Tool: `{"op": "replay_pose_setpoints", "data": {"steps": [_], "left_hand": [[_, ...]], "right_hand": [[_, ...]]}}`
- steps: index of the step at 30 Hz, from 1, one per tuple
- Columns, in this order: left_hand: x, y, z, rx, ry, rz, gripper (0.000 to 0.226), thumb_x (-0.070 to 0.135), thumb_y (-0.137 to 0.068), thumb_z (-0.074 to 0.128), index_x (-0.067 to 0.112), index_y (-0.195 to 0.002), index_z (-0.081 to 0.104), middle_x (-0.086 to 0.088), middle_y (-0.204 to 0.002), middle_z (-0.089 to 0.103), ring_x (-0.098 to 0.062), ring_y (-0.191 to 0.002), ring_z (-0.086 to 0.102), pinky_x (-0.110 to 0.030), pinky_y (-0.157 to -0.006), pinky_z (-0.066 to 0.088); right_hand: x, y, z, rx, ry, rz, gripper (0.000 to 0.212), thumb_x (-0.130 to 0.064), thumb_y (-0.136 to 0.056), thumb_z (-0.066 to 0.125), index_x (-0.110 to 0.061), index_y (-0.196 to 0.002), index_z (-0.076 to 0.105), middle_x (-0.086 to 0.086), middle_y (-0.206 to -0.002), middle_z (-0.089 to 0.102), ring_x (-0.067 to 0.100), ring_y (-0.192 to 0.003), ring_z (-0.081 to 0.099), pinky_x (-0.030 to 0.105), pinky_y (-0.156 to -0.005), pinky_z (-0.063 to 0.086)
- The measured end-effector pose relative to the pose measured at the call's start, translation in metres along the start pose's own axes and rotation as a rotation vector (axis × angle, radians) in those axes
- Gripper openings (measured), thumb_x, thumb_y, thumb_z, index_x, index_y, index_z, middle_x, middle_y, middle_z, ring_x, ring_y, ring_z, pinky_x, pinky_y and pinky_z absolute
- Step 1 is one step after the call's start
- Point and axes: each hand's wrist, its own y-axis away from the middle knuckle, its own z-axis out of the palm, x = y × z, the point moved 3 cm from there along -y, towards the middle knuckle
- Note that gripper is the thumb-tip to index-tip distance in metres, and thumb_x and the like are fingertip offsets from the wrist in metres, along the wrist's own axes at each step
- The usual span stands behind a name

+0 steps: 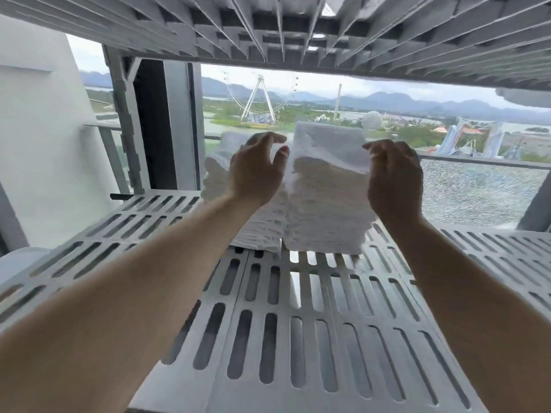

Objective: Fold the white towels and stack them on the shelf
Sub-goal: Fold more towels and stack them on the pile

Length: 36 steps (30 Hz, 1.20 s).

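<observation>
Two tall stacks of folded white towels stand side by side on the grey slotted shelf [298, 308]. The right stack [328, 198] is the taller one; the left stack [220, 174] stands partly behind my left hand. My left hand [256, 171] hovers at the left side of the right stack, fingers loosely curved and apart, holding nothing. At the stack's right side is my right hand [393, 180], its curled fingertips at the top towel's edge. Whether they pinch the towel is unclear.
Another slotted shelf [298, 31] hangs close overhead. A grey upright post [125, 129] stands at the back left, with a white wall [44, 129] beyond it. Behind the shelf, a window shows an amusement park and hills.
</observation>
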Motion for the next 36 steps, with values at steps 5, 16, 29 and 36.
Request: {"op": "replay_pose_setpoints", "data": {"steps": [5, 16, 29, 36], "left_hand": [[0.043, 0.013, 0.026, -0.005, -0.133, 0.039, 0.036, 0.035, -0.103, 0.046, 0.020, -0.133, 0.057, 0.001, -0.144, 0.053, -0.018, -0.130, 0.050, -0.041, -0.112, 0.036], [0.090, -0.039, 0.076, -0.191, -0.458, 0.089, 0.049, 0.054, -0.101, 0.033, 0.030, -0.139, 0.050, 0.000, -0.152, 0.043, -0.024, -0.137, 0.042, -0.046, -0.111, 0.032], [0.060, -0.079, 0.132, -0.734, -0.606, -0.171, 0.076, 0.084, -0.085, 0.013, 0.051, -0.153, 0.014, -0.008, -0.164, 0.023, -0.035, -0.148, 0.025, -0.054, -0.120, 0.013], [0.062, -0.088, 0.144, -0.793, -0.595, -0.196, 0.080, 0.086, -0.083, 0.013, 0.049, -0.154, 0.015, -0.003, -0.166, 0.016, -0.037, -0.151, 0.014, -0.058, -0.119, 0.009]], "right_hand": [[0.086, 0.008, 0.018, -0.254, -0.359, 0.540, 0.041, -0.034, -0.104, 0.037, -0.008, -0.125, 0.061, 0.015, -0.127, 0.063, 0.033, -0.118, 0.057, 0.038, -0.100, 0.044], [0.140, 0.030, 0.052, -0.467, -0.846, 0.897, 0.057, -0.058, -0.098, 0.044, -0.024, -0.144, 0.045, 0.006, -0.151, 0.044, 0.028, -0.137, 0.043, 0.052, -0.115, 0.032], [0.123, 0.047, 0.104, -0.643, -1.014, 0.917, 0.042, -0.059, -0.094, 0.047, -0.028, -0.108, 0.072, -0.001, -0.096, 0.077, 0.023, -0.095, 0.072, 0.041, -0.085, 0.056], [0.113, 0.047, 0.106, -0.660, -0.896, 0.821, 0.035, -0.043, -0.103, 0.035, -0.028, -0.114, 0.064, 0.000, -0.098, 0.075, 0.020, -0.097, 0.069, 0.037, -0.081, 0.056]]}}
